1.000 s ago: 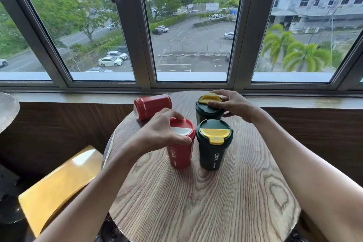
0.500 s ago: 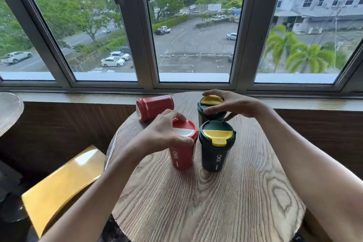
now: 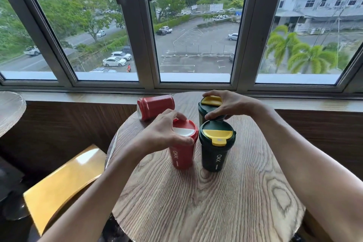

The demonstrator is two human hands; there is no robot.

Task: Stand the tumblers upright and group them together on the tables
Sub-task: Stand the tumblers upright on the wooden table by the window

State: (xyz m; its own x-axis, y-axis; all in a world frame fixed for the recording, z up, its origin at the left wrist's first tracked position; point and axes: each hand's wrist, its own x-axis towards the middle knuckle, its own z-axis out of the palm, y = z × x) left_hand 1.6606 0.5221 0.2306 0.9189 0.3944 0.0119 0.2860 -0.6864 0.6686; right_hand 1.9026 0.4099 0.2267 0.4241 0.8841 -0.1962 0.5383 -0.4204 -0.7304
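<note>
**A:** We're over the round wood-grain table (image 3: 206, 208), and the one that matters is the red ribbed tumbler lying on its side (image 3: 156, 106), up at the table's far-left edge, just left of centre frame.

**B:** Its long axis runs nearly left to right across the picture, lid end pointing left, base end toward the middle. It lies up and slightly left of our left hand (image 3: 167, 133).

**A:** So the left hand looks the nearer one. Right now it curls over the upright red tumbler with the white-striped lid (image 3: 182, 147), thumb on the near rim, fingers arched over the far rim, clasping the top.

**B:** Our right hand (image 3: 225, 105) is upper centre, fingers spread and wrapped around the yellow lid of the rear dark green tumbler (image 3: 204, 111), which stands upright behind the front dark green tumbler with the yellow flip lid (image 3: 216, 147).

**A:** That front green one stands free, just beside the upright red, with a narrow gap showing.

**B:** We judge three are standing and close together. The fallen red sits apart, and the left forearm comes in from lower left, wrist raised, so a short reach up-frame should meet its barrel side-on.
</note>
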